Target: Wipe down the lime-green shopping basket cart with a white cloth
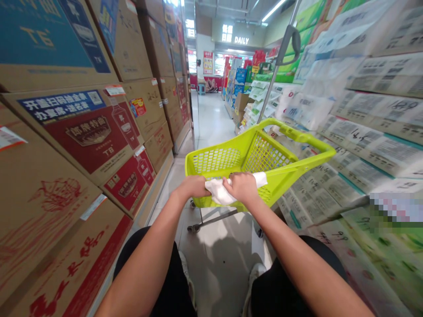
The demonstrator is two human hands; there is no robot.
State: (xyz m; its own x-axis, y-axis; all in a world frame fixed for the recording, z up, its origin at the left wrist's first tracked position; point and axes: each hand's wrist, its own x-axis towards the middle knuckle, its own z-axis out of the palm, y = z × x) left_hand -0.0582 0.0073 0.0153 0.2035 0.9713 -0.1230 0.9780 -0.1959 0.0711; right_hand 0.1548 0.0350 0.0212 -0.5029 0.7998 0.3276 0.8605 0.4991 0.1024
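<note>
A yellow-green plastic shopping cart [287, 176] stands in front of me, its handle end at the upper right. My left hand [197, 186] is closed over the near rim, against one end of a white cloth [218, 192]; its fingertips are partly hidden. With fingers curled, my right hand [243, 186] grips the cloth on the same rim. Part of the cloth hangs bunched between both hands, and a flap sticks out right of my right hand. The cart's basket has perforated walls, and nothing shows inside it.
Stacked cardboard cartons [95, 132] line the left side close by. Packs of goods [360, 136] are piled along the right. A grey pole with a hook-shaped handle [289, 44] rises behind the cart. The tiled aisle [211, 110] runs ahead towards a lit sign [241, 40].
</note>
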